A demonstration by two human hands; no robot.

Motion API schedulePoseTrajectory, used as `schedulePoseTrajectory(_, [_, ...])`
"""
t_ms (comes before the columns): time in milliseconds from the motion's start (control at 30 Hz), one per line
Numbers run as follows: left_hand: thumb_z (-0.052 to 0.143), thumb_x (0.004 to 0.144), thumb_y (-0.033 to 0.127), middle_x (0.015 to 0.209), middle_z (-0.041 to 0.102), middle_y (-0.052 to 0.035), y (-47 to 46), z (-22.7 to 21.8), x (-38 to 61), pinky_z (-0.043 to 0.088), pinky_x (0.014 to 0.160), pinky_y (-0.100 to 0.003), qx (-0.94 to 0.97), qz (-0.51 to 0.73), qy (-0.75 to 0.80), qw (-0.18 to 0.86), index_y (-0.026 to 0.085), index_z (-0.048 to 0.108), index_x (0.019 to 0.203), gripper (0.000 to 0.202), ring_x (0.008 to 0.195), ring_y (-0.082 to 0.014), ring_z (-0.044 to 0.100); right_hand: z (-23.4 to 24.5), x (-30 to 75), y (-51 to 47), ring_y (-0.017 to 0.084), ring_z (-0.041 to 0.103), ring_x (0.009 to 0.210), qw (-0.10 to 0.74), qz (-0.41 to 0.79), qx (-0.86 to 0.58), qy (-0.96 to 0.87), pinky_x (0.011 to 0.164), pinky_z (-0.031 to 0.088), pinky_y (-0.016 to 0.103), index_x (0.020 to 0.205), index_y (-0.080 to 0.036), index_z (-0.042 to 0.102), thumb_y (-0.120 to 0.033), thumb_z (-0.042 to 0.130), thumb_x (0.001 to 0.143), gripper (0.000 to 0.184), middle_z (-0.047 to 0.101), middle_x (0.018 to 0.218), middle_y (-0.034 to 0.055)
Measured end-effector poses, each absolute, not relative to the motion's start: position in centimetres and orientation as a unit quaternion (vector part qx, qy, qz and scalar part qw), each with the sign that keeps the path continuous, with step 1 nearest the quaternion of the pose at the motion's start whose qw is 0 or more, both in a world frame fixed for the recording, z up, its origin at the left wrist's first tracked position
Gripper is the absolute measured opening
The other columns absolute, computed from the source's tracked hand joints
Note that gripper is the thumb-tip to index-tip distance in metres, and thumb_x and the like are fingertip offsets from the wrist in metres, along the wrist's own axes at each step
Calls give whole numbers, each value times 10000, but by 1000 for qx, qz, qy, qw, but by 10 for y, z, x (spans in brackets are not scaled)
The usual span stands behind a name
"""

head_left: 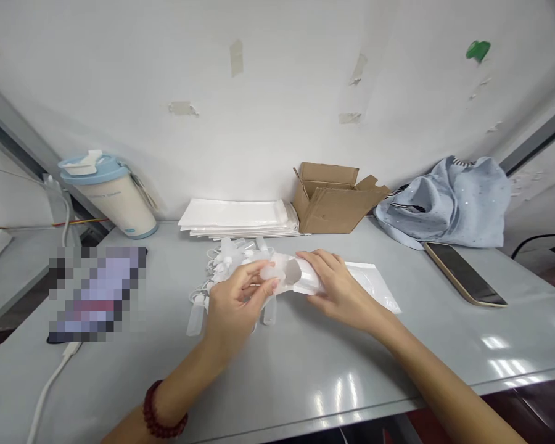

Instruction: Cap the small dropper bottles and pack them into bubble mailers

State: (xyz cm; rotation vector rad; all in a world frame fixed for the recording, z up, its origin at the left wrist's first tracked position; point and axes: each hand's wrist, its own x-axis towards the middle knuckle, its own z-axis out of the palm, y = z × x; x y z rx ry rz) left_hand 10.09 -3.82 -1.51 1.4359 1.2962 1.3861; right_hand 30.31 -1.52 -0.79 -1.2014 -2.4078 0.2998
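My right hand [337,283] is closed around a white pouch [309,277], whose open mouth faces left. At that mouth, my left hand [240,299] pinches a small translucent plastic piece [269,272] between thumb and fingers. Its exact kind is hard to make out, as the fingers cover part of it. Behind and beside my left hand lies a pile of small translucent plastic bottles [195,316] with thin white cords. Another white pouch [374,287] lies flat on the desk, partly hidden behind my right hand.
Against the wall stand a stack of white pouches [234,214] and an open cardboard box [335,209]. A tumbler [115,197] and a blurred-out phone [99,293] with a cable are on the left. To the right are a blue cloth bag [457,203] and a dark phone [465,274].
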Motion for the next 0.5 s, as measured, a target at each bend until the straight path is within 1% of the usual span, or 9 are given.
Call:
schedulePoseTrajectory(67, [689, 773, 314, 738, 731, -3, -42, -15, 104, 586, 655, -241, 557, 541, 501, 382, 185, 677, 995, 257, 675, -156, 693, -7, 301, -17, 267, 469, 1078, 211, 120, -432, -869, 923, 378, 449, 1298, -183, 359, -76, 532, 719, 614, 520, 1145, 113])
schedulePoseTrajectory(133, [656, 806, 323, 702, 723, 9, -44, -13, 104, 580, 635, -226, 548, 545, 501, 390, 194, 685, 999, 233, 652, -146, 689, -7, 298, -19, 264, 467, 1077, 209, 131, -428, -869, 919, 386, 440, 1299, -182, 357, -79, 527, 728, 605, 518, 1143, 111])
schedulePoseTrajectory(200, [641, 820, 316, 768, 733, 1, -44, -13, 103, 575, 637, -228, 553, 537, 504, 389, 205, 699, 986, 207, 666, -145, 690, -7, 297, -20, 264, 468, 1071, 212, 136, -424, -870, 910, 396, 435, 1297, -176, 359, -82, 523, 731, 597, 518, 1140, 113])
schedulePoseTrajectory(267, [629, 830, 282, 893, 735, -17, -43, -15, 103, 567, 695, -242, 589, 519, 499, 367, 217, 720, 950, 164, 773, -159, 694, -7, 296, -20, 265, 472, 1059, 218, 133, -422, -870, 903, 401, 436, 1289, -168, 365, -82, 522, 727, 590, 518, 1134, 115])
schedulePoseTrajectory(333, [608, 840, 225, 994, 716, -28, -41, -20, 103, 544, 757, -256, 651, 498, 483, 307, 223, 737, 890, 138, 878, -168, 673, -8, 296, -21, 265, 478, 1044, 220, 128, -421, -871, 899, 402, 440, 1285, -157, 370, -77, 518, 721, 588, 522, 1125, 117])
schedulePoseTrajectory(367, [599, 841, 201, 990, 708, -32, -40, -22, 103, 531, 760, -261, 681, 489, 477, 266, 220, 741, 854, 144, 887, -168, 661, -9, 295, -21, 266, 479, 1041, 217, 126, -421, -871, 898, 401, 443, 1283, -152, 373, -76, 516, 719, 587, 523, 1123, 118])
schedulePoseTrajectory(400, [595, 839, 186, 947, 703, -36, -39, -24, 102, 520, 741, -266, 703, 481, 475, 220, 212, 740, 817, 149, 861, -167, 651, -9, 295, -21, 269, 479, 1040, 213, 126, -421, -873, 897, 401, 447, 1283, -149, 375, -76, 514, 718, 587, 524, 1122, 120])
schedulePoseTrajectory(500, [610, 818, 183, 732, 659, -23, -39, -24, 101, 474, 614, -261, 719, 471, 499, 111, 174, 701, 733, 124, 679, -149, 600, -9, 294, -22, 274, 478, 1046, 206, 130, -419, -875, 892, 404, 451, 1283, -148, 384, -86, 519, 714, 588, 525, 1132, 121])
